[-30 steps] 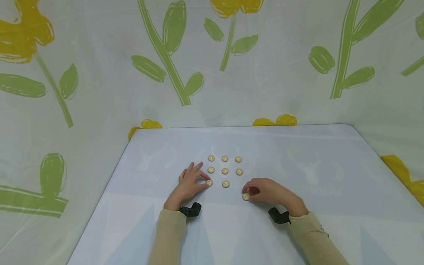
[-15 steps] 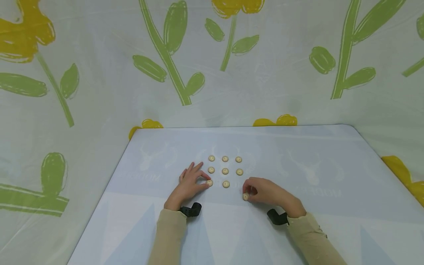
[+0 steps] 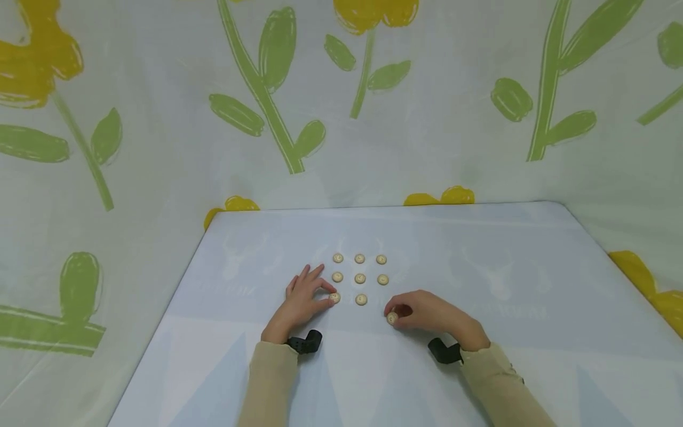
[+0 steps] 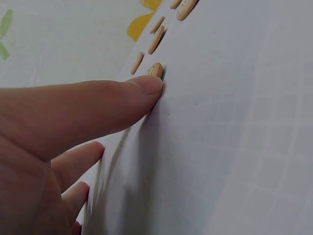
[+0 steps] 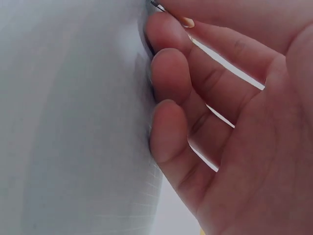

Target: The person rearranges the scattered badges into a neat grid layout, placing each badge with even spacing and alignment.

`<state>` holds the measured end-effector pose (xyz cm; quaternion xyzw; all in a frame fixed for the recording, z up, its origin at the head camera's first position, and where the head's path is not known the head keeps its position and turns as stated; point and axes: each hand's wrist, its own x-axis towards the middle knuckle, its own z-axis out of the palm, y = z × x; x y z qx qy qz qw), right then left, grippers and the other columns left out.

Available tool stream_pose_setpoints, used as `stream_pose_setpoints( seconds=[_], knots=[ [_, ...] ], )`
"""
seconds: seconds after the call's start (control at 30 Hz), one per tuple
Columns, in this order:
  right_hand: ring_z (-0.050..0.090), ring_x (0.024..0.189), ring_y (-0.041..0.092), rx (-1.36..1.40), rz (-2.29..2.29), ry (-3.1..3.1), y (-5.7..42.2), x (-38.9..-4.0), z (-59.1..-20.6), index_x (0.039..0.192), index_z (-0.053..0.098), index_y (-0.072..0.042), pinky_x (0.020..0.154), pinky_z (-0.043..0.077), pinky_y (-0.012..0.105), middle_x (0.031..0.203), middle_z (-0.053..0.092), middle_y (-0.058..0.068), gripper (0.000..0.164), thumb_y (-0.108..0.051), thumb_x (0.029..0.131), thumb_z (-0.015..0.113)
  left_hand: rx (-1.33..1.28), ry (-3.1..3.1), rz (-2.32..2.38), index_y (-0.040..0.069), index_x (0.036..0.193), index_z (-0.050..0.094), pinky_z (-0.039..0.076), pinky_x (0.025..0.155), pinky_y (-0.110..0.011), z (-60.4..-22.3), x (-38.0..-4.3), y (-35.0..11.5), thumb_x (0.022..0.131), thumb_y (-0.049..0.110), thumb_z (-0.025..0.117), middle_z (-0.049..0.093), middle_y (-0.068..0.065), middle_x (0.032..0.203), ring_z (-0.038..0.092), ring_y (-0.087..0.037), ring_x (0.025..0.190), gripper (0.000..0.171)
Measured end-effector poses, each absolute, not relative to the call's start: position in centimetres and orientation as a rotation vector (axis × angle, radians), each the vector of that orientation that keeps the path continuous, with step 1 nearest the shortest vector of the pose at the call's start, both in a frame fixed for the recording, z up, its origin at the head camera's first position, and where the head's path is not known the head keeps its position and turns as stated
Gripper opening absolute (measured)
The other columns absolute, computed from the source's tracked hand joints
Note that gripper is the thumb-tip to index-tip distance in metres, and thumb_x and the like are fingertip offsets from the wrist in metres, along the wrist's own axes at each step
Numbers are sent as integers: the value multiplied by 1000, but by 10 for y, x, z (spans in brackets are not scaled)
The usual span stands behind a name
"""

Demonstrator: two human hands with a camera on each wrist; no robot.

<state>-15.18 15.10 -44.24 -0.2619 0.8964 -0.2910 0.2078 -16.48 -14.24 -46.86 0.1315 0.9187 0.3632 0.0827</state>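
Observation:
Small pale round wooden discs with dark marks on top lie in rows on the table. My left hand (image 3: 300, 303) pinches the front-left disc (image 3: 335, 298) between thumb and index finger, its other fingers spread on the tabletop. In the left wrist view the thumb (image 4: 122, 100) covers part of that disc (image 4: 155, 70). To the right of the front row, my right hand (image 3: 427, 309) pinches another disc (image 3: 392, 318), which is tilted. In the right wrist view only an edge of this disc (image 5: 188, 22) shows, and the other fingers are curled against the table.
The front-middle disc (image 3: 361, 299) lies between the hands. Behind it are a middle row with a centre disc (image 3: 360, 278) and a back row with a centre disc (image 3: 360, 258). The pale table (image 3: 507, 237) ends at a flower-printed cloth wall (image 3: 437, 136).
The disc in my right hand has tipped from lying nearly flat to a tilt, and the right hand has shifted slightly. The left hand keeps its place. The head view has moved a little.

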Motion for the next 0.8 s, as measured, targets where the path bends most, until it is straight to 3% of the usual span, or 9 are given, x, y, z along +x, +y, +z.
stream_pose_setpoints(
  seconds=[0.53,0.8],
  knots=[
    [53,78,8,-683,-815,2460,153,-154,-440,99,65,-29,70,44,26,83,59,-14,18,-22,83,66,378,2741,1080,26,91,64,0,109,-52,-467,-168,-142,81,27,69,25,-5,151,3,-28,142,11],
    [55,83,6,-727,-884,2436,161,-158,-443,103,65,-27,76,45,27,90,62,-15,19,-28,84,66,385,2744,1076,25,91,64,0,109,-53,-467,-167,-142,80,27,70,26,-6,151,3,-29,142,12]
  ],
)
